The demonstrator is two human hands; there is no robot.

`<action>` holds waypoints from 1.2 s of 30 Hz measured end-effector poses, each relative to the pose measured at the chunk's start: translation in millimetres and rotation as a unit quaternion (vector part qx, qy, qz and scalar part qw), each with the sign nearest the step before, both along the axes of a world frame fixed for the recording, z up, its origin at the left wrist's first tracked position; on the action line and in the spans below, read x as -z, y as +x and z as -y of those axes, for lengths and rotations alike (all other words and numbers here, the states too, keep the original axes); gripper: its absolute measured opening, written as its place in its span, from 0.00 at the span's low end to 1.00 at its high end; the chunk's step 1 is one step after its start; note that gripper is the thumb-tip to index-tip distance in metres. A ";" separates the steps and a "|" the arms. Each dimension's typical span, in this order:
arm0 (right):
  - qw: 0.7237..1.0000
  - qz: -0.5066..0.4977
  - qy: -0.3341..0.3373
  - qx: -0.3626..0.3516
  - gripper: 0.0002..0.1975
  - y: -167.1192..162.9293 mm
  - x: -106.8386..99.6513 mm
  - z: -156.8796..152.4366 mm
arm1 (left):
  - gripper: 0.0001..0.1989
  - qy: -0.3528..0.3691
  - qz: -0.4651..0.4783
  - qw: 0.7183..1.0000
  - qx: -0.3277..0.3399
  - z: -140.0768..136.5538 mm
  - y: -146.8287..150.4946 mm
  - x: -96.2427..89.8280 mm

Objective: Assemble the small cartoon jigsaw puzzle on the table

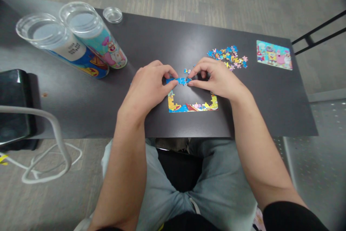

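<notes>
The left hand (147,87) covers part of the left end of a blue puzzle strip (182,81), and the fingertips of the right hand (220,76) hide part of its other end, so the joins there are hard to make out. Whether the strip lies flat or is slightly raised I cannot tell. The tops of the puzzle border (189,107)'s two sides are partly hidden behind the thumbs. The heap of loose pieces (227,57) is partly blocked by the right hand, and its small prints blur together. The writing on the blue can (94,69) is too small to read, and the black box (13,105) is cut off by the left edge, as is the white cable (58,130).

The strip lies between the two hands, at their fingertips. The left hand is nearly closed, thumb and forefinger pinching the strip; the right hand pinches its right end the same way, its other fingers curled. The border lies just below the strip, on the near side of the counter (151,43). A small loose piece (186,71) sits just beyond the strip, and the heap lies beyond the right hand. The picture card (274,54) lies farther right, apart from the heap.
</notes>
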State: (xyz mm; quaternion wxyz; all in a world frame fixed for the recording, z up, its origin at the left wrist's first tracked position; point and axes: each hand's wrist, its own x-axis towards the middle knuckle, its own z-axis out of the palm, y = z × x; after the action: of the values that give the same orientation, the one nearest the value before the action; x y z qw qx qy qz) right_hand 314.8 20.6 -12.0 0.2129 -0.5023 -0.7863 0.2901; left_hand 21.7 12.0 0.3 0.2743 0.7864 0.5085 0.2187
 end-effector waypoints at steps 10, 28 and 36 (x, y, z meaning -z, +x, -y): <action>0.997 -0.045 0.047 -0.032 0.10 5.9 11.7 -4.2 | 0.06 -0.020 -0.043 0.999 -0.007 2.7 4.2 -6.9; 1.000 -0.011 0.008 -0.016 0.04 -3.3 -0.1 0.2 | 0.05 -0.009 -0.036 0.999 -0.003 2.3 3.4 -4.7; 1.000 -0.011 0.005 -0.019 0.08 -4.0 -2.6 1.3 | 0.05 -0.015 -0.037 0.999 -0.005 2.8 3.8 -6.1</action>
State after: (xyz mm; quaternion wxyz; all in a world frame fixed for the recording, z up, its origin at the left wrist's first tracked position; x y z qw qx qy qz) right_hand 310.8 19.3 -9.4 0.2185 -0.4833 -0.7948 0.2951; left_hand 25.5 9.2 6.3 0.2660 0.7871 0.5255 0.1829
